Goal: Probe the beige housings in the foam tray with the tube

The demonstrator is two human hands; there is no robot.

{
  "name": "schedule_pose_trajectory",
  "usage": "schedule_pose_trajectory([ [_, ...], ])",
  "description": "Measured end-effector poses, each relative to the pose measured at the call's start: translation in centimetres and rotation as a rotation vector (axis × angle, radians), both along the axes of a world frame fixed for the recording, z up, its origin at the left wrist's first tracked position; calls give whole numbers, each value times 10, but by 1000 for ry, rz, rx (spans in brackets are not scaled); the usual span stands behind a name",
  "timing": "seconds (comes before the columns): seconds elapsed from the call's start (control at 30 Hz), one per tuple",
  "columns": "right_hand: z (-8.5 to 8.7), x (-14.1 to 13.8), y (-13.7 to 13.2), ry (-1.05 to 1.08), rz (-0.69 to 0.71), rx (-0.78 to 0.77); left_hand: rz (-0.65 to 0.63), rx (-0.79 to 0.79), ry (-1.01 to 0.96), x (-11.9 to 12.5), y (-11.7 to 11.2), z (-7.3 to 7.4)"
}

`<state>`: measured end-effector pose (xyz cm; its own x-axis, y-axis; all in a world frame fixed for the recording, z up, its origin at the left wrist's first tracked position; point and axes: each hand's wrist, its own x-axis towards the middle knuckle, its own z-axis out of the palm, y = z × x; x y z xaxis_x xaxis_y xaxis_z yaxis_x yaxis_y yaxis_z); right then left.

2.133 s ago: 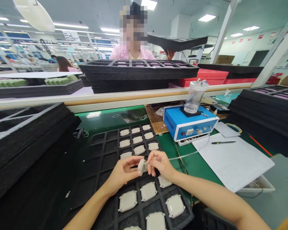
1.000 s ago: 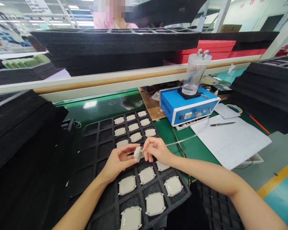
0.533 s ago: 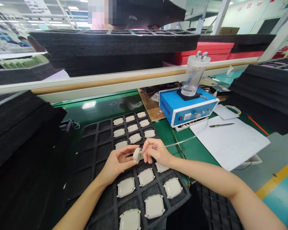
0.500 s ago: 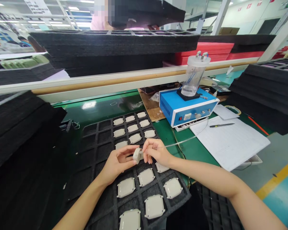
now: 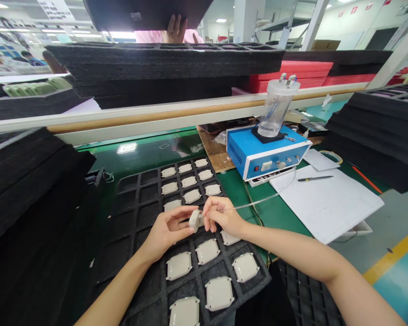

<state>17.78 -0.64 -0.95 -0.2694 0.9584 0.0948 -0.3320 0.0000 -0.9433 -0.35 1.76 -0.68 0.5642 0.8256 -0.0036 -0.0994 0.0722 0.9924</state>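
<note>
My left hand (image 5: 166,231) holds a small white square part (image 5: 194,220) on edge above a black foam tray (image 5: 136,213). My right hand (image 5: 221,215) pinches the end of a thin clear tube (image 5: 265,198) against that part. The tube runs back to a blue box (image 5: 261,154) with a clear canister (image 5: 275,108) on top. Several more white parts (image 5: 207,250) lie in the tray's pockets, near me and at its far end.
Stacks of black foam trays stand at left (image 5: 30,190), right (image 5: 377,127) and on the shelf (image 5: 163,68) behind. A paper sheet (image 5: 326,203) with a pen (image 5: 314,178) lies at right. Across the shelf a person's hand (image 5: 175,29) lifts a black tray.
My hands have stayed together on the part. The view dropped after the earliest frame. The person opposite has swung a black tray from the right over to the upper left.
</note>
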Motion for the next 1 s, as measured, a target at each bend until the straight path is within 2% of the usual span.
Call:
schedule_pose_trajectory([
  [1.0, -8, -7, 2, 10, -36, 2, 28, 7, 14, -1, -3, -1],
])
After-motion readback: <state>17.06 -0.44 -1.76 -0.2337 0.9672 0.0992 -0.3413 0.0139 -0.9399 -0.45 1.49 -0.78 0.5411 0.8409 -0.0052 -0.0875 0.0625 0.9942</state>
